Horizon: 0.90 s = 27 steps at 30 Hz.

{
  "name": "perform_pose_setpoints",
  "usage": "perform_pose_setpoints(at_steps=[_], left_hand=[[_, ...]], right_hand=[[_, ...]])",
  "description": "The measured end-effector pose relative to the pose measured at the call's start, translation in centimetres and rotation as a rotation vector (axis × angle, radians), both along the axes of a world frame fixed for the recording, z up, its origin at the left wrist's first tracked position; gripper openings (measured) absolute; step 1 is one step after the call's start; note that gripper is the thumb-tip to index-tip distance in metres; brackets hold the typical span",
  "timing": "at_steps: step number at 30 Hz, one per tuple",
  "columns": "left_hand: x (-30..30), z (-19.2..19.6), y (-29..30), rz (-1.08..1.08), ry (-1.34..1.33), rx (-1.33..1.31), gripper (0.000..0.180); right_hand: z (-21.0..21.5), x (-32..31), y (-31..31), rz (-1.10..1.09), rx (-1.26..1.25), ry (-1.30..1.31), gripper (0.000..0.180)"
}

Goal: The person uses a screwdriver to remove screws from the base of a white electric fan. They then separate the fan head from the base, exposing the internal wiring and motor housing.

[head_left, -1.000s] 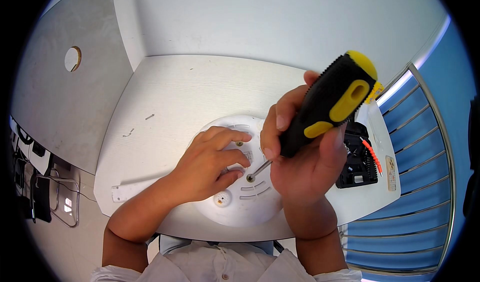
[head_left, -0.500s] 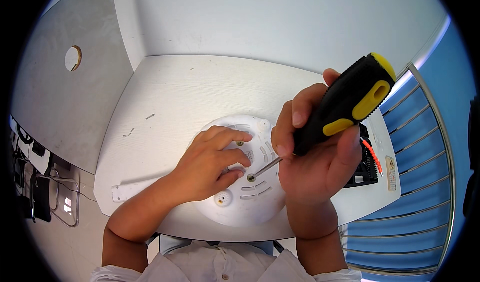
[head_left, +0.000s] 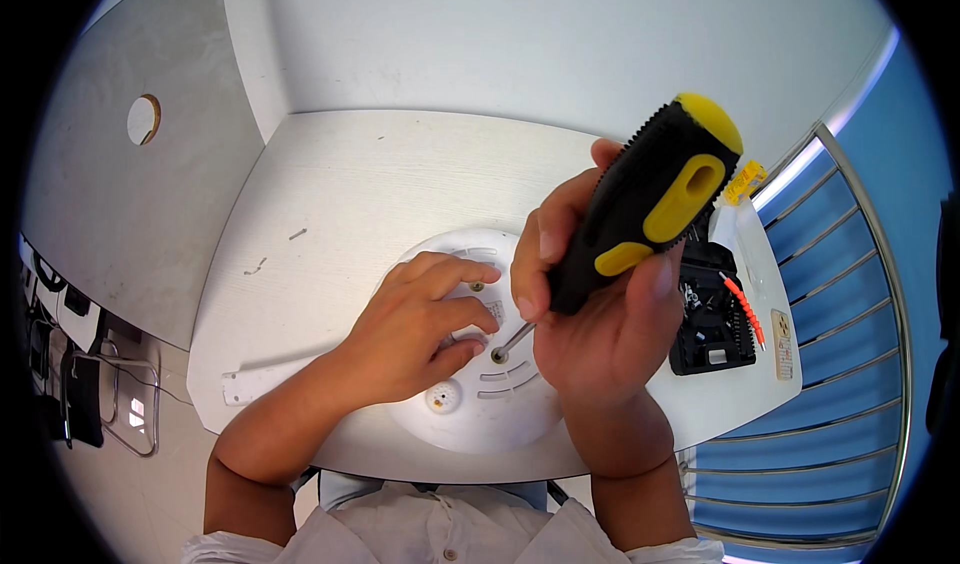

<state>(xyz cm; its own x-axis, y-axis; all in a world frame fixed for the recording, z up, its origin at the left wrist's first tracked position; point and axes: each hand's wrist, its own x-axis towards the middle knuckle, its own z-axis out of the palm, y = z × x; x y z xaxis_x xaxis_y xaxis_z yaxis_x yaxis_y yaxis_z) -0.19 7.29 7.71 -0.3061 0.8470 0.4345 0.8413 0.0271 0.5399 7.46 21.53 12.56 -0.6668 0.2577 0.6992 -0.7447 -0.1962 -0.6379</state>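
Note:
A round white plastic base (head_left: pixel 480 422) with vent slots and small round feet lies on the table in front of me. My left hand (head_left: pixel 412 324) rests on its left part, fingers spread and loosely bent, gripping nothing. In my right hand (head_left: pixel 605 354) is a screwdriver (head_left: pixel 628 226) with a thick black and yellow handle, tilted to the upper right. Its metal shaft runs down to a recessed screw hole (head_left: pixel 499 355) in the base, near my left thumb. The tip sits in that hole, so the screw head is hard to make out. Another recessed hole (head_left: pixel 477 286) shows beyond my left fingers.
At the right, a black tool case (head_left: pixel 712 339) holds small bits, with an orange flexible shaft (head_left: pixel 740 309) across it. Behind lies a yellow packet (head_left: pixel 746 181). Long screws (head_left: pixel 298 234) lie on the left. A white bar (head_left: pixel 262 381) passes under my left forearm. Metal railing (head_left: pixel 830 389) borders the right.
My right hand and the screwdriver's handle have swung left, and the shaft stands steeper. The tip stays at the same hole. More of the tool case shows. My left hand has hardly moved.

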Motion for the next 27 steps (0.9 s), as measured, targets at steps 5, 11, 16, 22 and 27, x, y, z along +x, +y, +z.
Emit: perform_pose_setpoints(at_steps=[5, 11, 16, 22, 27], left_hand=[[-0.1, 0.0, -0.1, -0.001, 0.010, 0.007, 0.018], [0.1, 0.2, 0.0, 0.004, 0.005, 0.006, 0.024], [0.2, 0.2, -0.3, 0.058, -0.124, 0.107, 0.036], [-1.1, 0.8, 0.0, 0.245, 0.020, 0.037, 0.043], [-0.7, 0.0, 1.0, 0.288, 0.032, -0.183, 0.066]], right_hand=[[0.6, 0.2, 0.6, 0.038, -0.038, 0.065, 0.064], [1.0, 0.7, 1.0, 0.017, -0.048, 0.140, 0.062], [0.5, 0.0, 1.2, -0.059, -0.066, 0.217, 0.060], [1.1, -0.5, 2.3, -0.092, -0.139, 0.304, 0.052], [1.1, -4.2, 2.4, -0.059, -0.122, 0.142, 0.050]])
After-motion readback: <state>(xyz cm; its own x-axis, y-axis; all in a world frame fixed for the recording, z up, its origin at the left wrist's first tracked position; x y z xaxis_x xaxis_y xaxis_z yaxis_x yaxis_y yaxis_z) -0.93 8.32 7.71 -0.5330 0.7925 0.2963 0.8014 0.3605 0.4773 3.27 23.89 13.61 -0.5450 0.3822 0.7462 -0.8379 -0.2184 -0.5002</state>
